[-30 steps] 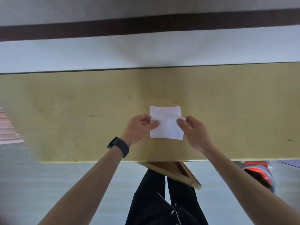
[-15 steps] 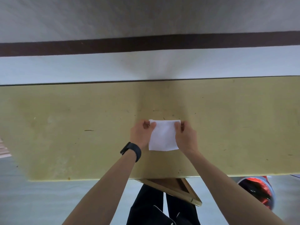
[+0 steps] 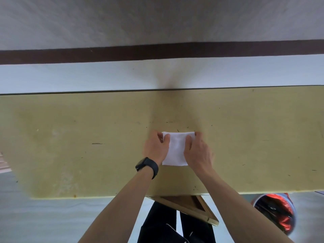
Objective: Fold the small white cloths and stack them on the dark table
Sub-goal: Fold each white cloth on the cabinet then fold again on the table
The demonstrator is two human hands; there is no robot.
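While a folded cloth lies flat on the table, the left hand and right hand pinch its far corners, thumbs on top, cloth between the fingers.

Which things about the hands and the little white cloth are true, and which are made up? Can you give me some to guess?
1. The left hand and the right hand both hold the white cloth at its far corners. True.
2. The white cloth is hanging in the air. False: it lies flat on the table.
3. The black watch is on the right wrist. False: it is on the left wrist.
4. Only one white cloth can be seen on the table. True.
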